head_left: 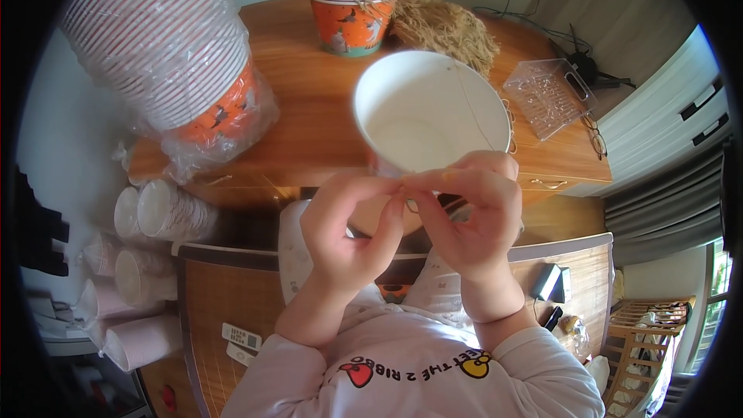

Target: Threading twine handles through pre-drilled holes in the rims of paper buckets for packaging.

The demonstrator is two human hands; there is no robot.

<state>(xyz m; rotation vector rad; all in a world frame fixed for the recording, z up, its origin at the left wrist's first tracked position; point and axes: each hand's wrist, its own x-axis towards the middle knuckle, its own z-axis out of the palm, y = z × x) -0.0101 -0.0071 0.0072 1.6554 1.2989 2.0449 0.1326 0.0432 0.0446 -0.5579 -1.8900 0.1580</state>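
A white-lined paper bucket (395, 112) stands tilted before me on the wooden table, its round mouth facing me. A thin tan string (469, 101) runs from the far right part of its rim, across the opening, toward my right hand. Both hands meet just in front of the bucket's near rim. My left hand (348, 224) is closed, thumb and forefinger pinched together; what lies between them is too small to make out. Fingertip to fingertip with it, my right hand (474, 213) is also pinched, with the string leading into it.
Nested orange-patterned buckets (352, 15) stand at the back beside a tangled heap of tan strings (445, 27). A taller plastic-wrapped stack (166, 54) rises at left. A clear plastic tray (546, 97) and glasses (596, 139) lie at right. More buckets (147, 340) lie at lower left.
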